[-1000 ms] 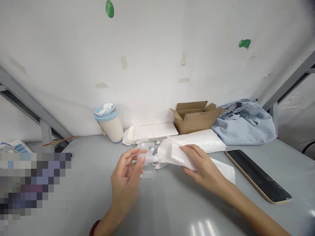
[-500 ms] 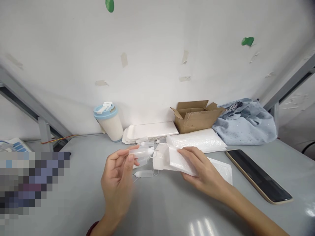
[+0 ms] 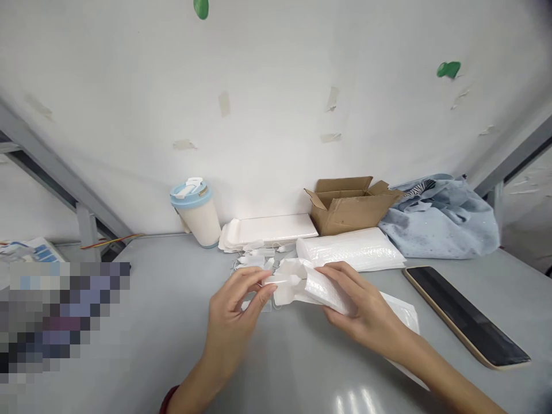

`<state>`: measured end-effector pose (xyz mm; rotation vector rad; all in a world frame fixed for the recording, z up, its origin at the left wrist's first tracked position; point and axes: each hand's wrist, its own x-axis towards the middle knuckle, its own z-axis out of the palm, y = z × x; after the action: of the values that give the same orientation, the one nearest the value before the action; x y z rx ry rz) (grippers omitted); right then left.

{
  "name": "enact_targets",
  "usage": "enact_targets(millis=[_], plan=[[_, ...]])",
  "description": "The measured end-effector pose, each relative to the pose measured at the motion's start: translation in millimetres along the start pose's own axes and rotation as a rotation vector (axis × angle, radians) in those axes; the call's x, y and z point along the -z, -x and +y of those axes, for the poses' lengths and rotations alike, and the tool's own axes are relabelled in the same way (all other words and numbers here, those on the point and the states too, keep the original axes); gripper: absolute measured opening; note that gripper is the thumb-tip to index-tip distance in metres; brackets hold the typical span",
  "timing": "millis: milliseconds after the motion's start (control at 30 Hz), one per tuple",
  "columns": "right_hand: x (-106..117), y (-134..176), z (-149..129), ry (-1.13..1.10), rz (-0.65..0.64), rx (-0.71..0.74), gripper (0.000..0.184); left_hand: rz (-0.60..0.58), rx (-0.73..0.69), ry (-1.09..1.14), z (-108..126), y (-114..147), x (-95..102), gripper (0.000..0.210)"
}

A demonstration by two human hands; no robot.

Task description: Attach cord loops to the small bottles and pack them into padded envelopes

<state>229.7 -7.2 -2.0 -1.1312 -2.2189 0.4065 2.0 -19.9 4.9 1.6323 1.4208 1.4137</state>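
Observation:
Between thumb and fingers, my left hand (image 3: 239, 307) pinches a small clear needle-tip squeeze bottle (image 3: 282, 280). Its tip points right, at the mouth of a white bubble mailer (image 3: 330, 293). My right hand (image 3: 362, 307) grips that mailer from the right, and its flap hangs loose towards the left. Whether the tip is inside the mailer I cannot tell. More small bottles (image 3: 254, 260) lie on the table behind my left hand, partly hidden by it. Another white mailer (image 3: 401, 313) lies flat under my right forearm.
At the back stand a blue-lidded cup (image 3: 196, 213), a stack of white mailers (image 3: 271, 230), an open cardboard box (image 3: 351, 207) and a crumpled blue cloth bag (image 3: 444, 218). A white bubble-wrap bundle (image 3: 351, 250) lies before the box. A phone (image 3: 466, 316) rests at the right.
My left hand has moved right and slightly down, bringing the bottle to the mailer's mouth. The mailer's opening is spread wider in my right hand. The view has shifted a little.

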Motion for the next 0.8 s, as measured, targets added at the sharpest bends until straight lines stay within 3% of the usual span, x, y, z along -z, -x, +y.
enact_targets(millis=[200, 300, 400, 567, 667, 800], plan=[[4, 3, -1, 0.052, 0.025, 0.077, 0.058, 0.154, 0.108, 0.033, 7, -1, 4.5, 0.025], [7, 4, -1, 0.131, 0.090, 0.160, 0.061, 0.270, 0.115, 0.070, 14, -2, 5.3, 0.025], [9, 4, 2, 0.215, 0.159, 0.238, 0.065, 0.309, 0.107, 0.111, 16, -2, 5.8, 0.021], [8, 2, 2, 0.238, 0.169, 0.269, 0.067, 0.219, 0.040, 0.112, 6, 1, 0.5, 0.015], [4, 1, -2, 0.230, 0.152, 0.290, 0.065, 0.069, 0.003, 0.082, -2, 5, -6.2, 0.009], [-1, 2, -3, 0.228, 0.137, 0.309, 0.064, -0.130, -0.130, -0.095, -5, 10, -11.4, 0.017]])
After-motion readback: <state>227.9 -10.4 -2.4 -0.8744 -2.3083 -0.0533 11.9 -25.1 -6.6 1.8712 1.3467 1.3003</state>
